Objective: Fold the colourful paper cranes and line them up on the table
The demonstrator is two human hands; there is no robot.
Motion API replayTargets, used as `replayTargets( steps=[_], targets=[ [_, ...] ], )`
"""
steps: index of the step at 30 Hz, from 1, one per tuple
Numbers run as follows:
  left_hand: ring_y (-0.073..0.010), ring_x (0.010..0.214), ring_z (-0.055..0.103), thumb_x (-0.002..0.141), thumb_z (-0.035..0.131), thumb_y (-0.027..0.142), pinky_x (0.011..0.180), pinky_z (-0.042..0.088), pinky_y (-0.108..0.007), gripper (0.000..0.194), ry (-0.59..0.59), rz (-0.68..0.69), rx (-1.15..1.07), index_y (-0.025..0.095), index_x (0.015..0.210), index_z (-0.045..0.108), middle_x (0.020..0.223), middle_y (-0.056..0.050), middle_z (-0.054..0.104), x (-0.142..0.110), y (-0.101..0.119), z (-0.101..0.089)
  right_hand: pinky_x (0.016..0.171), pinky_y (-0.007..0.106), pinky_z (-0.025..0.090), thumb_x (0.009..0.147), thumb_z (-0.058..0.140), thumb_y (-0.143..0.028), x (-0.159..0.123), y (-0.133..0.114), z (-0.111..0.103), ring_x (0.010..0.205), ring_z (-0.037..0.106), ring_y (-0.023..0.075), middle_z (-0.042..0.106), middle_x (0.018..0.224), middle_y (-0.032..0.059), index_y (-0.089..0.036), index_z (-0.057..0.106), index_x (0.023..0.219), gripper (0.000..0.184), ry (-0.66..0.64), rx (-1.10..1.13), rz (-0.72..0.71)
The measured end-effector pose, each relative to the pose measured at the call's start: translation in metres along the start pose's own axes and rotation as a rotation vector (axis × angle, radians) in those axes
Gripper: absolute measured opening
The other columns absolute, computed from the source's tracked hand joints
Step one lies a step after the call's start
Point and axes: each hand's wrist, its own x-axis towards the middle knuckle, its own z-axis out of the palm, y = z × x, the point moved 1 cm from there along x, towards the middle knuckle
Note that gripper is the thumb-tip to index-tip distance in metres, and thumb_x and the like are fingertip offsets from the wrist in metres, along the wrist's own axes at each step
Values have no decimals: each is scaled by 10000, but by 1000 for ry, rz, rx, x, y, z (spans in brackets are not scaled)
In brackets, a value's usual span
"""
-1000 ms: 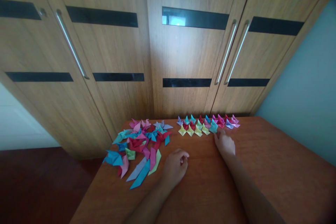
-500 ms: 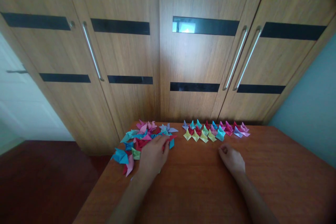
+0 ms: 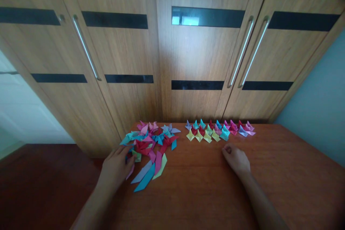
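Note:
My left hand [image 3: 115, 167] is over the left edge of a pile of folded paper pieces. Its fingertips and thumb are apart and touch the pile beside a green folded piece [image 3: 137, 156], hiding the pieces under them. A red folded piece [image 3: 167, 143] lies at the pile's right side. Flat folded strips, including a blue strip [image 3: 145, 178] and a pale green strip [image 3: 161, 167], stick out at its front. My right hand [image 3: 237, 160] rests on the table with fingers curled in, nothing visible in them. Just beyond it stand rows of small folded paper pieces, a turquoise piece [image 3: 224, 133] among them.
The brown wooden table [image 3: 199, 194] ends at the left beside a dark red floor [image 3: 48, 183]. Behind it rises a wooden wardrobe [image 3: 196, 57] with long metal handles. A pale blue wall [image 3: 320, 90] is on the right.
My left hand has moved left from the red piece, which now lies in the pile, to the pile's left edge. The front strips have come into view. My right hand stays put.

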Motion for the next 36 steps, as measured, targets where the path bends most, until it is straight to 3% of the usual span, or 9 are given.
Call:
replayTargets(
  steps=[8, 15, 25, 32, 36],
  targets=[
    [-277, 1142, 530, 810, 468, 390, 954, 422, -393, 478, -70, 32, -222, 138, 1209, 542, 1228, -132, 587, 0, 12, 16, 597, 249, 367, 807, 469, -389, -1, -2, -1, 797, 634, 206, 681, 822, 34, -255, 606, 853, 197, -7, 3, 21],
    [-269, 1025, 600, 793, 477, 350, 861, 469, -366, 346, -86, 39, -271, 188, 1056, 633, 1083, -82, 673, 2, 12, 17, 596, 240, 359, 810, 467, -382, -1, -2, 0, 786, 629, 191, 681, 814, 22, -260, 605, 845, 188, 1, 4, 5],
    [-215, 902, 638, 804, 500, 348, 831, 472, -309, 218, 5, 99, -381, 224, 878, 664, 951, -35, 704, 2, 13, 12, 579, 233, 356, 810, 484, -369, -1, -4, -3, 789, 630, 187, 680, 812, 20, -256, 622, 858, 184, -22, -9, 26],
    [-226, 963, 609, 840, 503, 381, 896, 448, -363, 238, 189, 186, -494, 220, 905, 666, 966, -45, 691, 6, 44, -14, 588, 242, 369, 801, 503, -353, -1, -7, -5, 735, 624, 190, 669, 757, 22, -237, 600, 775, 153, 22, 99, -22],
    [-193, 902, 617, 845, 517, 314, 842, 470, -319, 191, 195, 214, -562, 208, 925, 655, 948, -39, 688, 10, 74, -24, 621, 247, 396, 811, 500, -406, -8, -22, -8, 674, 582, 168, 631, 716, 16, -212, 591, 787, 216, 35, 390, -228]
  ],
)
